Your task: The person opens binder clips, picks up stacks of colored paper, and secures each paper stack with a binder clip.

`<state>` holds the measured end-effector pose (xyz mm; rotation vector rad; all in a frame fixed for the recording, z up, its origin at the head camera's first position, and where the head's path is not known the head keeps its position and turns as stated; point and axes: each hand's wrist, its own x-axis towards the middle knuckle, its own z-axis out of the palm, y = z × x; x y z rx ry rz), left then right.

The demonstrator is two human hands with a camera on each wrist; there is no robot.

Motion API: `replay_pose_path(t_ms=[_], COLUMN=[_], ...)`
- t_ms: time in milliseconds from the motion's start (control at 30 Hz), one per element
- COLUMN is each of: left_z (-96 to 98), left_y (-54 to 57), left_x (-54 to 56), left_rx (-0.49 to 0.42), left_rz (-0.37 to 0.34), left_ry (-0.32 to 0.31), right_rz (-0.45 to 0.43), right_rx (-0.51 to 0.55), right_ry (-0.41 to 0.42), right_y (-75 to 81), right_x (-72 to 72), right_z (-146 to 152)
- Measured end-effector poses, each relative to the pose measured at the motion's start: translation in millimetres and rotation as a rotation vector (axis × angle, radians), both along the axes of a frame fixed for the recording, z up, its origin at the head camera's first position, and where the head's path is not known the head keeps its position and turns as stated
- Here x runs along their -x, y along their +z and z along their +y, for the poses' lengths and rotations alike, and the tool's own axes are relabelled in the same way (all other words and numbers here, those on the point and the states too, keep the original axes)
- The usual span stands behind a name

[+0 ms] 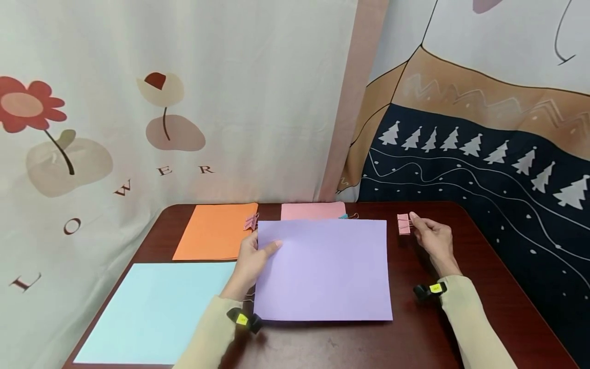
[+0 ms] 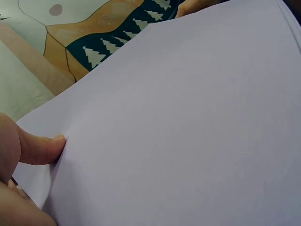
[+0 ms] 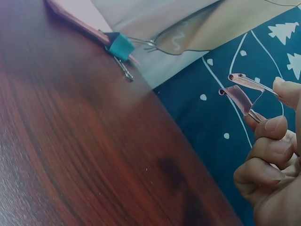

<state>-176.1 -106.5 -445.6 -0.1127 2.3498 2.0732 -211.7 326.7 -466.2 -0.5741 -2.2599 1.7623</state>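
Observation:
My left hand (image 1: 252,259) pinches the left edge of the purple paper (image 1: 322,271), thumb on its front face and fingers behind it. The sheets are raised and tilted above the table; the left wrist view shows a layered edge (image 2: 290,23), so more than one sheet is likely. To the right of the paper and apart from it, my right hand (image 1: 434,241) holds a pink binder clip (image 1: 403,224) in the air by its wire handles. In the right wrist view, thumb and fingers squeeze the handles and the mouth of the clip (image 3: 242,96) is spread.
Orange paper (image 1: 212,233) with a pink binder clip (image 1: 251,222) lies back left. Behind the purple paper is pink paper (image 1: 313,210) with a teal binder clip (image 3: 121,46). Light blue paper (image 1: 152,312) lies front left on the brown table (image 1: 341,346). Curtains hang behind.

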Motion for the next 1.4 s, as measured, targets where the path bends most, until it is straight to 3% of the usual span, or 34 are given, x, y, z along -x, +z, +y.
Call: replay_pose_path(t_ms=[467, 867, 1133, 1400], left_z=[-12.5, -24.6, -23.9, -24.6], left_y=[11.9, 15.6, 11.3, 6.8], left_x=[21.1, 23.3, 31.6, 36.2], left_rx=[0.027, 0.012, -0.015, 0.004], left_rz=[0.012, 0.015, 0.008, -0.014], left_ry=[0.043, 0.060, 0.046, 0.052], right_rz=[0.105, 0.188, 0.217, 0.263], right_rx=[0.115, 0.142, 0.192, 0.168], right_ry=[0.040, 0.118, 0.116, 0.145], right_y=[5.3, -3.7, -2.5, -3.4], right_x=[-9.1, -12.5, -14.7, -14.1], right_z=[-18, -33, -42, -47])
